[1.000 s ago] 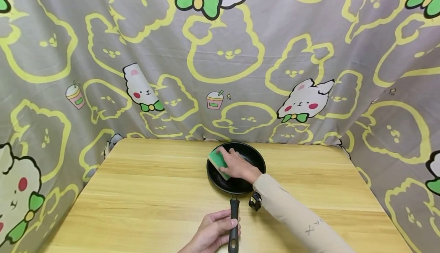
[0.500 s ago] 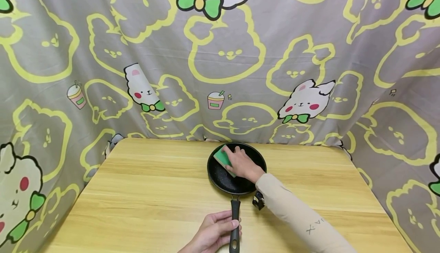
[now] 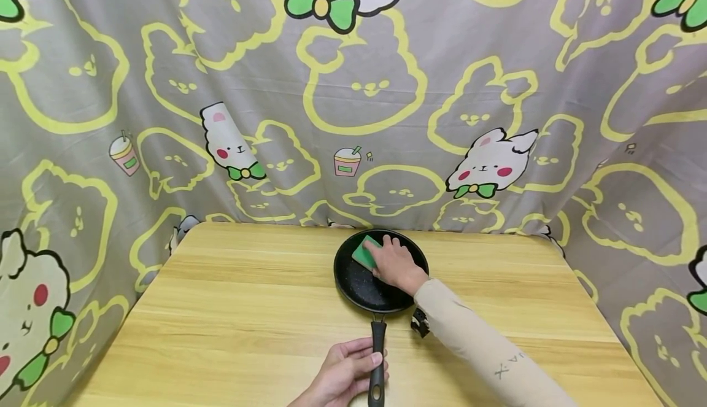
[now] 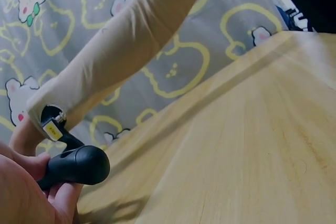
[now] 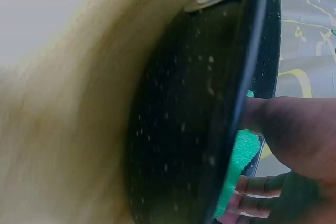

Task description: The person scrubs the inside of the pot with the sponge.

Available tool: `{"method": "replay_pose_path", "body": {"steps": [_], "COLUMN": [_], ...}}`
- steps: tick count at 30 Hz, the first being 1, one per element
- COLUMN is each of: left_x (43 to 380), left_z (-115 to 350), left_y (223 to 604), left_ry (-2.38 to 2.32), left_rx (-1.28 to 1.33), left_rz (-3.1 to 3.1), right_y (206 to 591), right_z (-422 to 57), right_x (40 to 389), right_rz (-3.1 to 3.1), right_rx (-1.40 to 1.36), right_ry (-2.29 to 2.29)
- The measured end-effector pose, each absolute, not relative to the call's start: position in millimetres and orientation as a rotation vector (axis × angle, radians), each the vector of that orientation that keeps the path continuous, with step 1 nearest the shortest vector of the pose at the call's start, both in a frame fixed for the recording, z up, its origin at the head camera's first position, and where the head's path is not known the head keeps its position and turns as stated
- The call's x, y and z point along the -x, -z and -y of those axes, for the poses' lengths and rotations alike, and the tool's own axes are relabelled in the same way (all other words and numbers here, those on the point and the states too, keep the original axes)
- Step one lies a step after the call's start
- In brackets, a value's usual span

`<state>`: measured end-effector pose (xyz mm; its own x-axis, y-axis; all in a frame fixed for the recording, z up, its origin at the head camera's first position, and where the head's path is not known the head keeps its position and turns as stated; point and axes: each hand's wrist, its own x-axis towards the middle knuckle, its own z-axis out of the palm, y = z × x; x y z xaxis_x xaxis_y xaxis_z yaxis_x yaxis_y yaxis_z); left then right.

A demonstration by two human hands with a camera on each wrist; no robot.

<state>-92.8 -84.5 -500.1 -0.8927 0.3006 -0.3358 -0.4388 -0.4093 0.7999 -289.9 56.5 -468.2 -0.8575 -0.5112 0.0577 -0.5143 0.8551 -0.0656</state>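
Observation:
A black frying pan with pale specks sits on the wooden table, its handle pointing toward me. My left hand grips that handle from the left, thumb laid over the top; the left wrist view shows the rounded handle end sticking out of the grip. Inside the pan, my right hand holds a green sponge against the pan's surface, left of the fingers. From the right wrist, the pan's outer wall hides part of the sponge and the fingertips.
The wooden table extends around the pan on both sides. A grey curtain with cartoon animals hangs along the table's back and sides. A small black device is strapped under my right wrist.
The right hand has slid the sponge rightward across the pan, from its left rim toward the upper middle. The left hand keeps its grip on the handle, and the pan stays nearly still.

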Motion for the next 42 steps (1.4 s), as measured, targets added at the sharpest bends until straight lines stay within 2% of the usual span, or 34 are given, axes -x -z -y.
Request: {"method": "replay_pose_path", "body": {"steps": [42], "left_x": [93], "left_z": [82], "left_y": [503], "left_ry": [-2.319], "left_rx": [0.202], "left_rz": [-1.391], "right_y": [469], "right_z": [-90], "right_x": [274], "right_rz": [2.976], "right_rx": [-0.831], "right_ry": [-0.043]}}
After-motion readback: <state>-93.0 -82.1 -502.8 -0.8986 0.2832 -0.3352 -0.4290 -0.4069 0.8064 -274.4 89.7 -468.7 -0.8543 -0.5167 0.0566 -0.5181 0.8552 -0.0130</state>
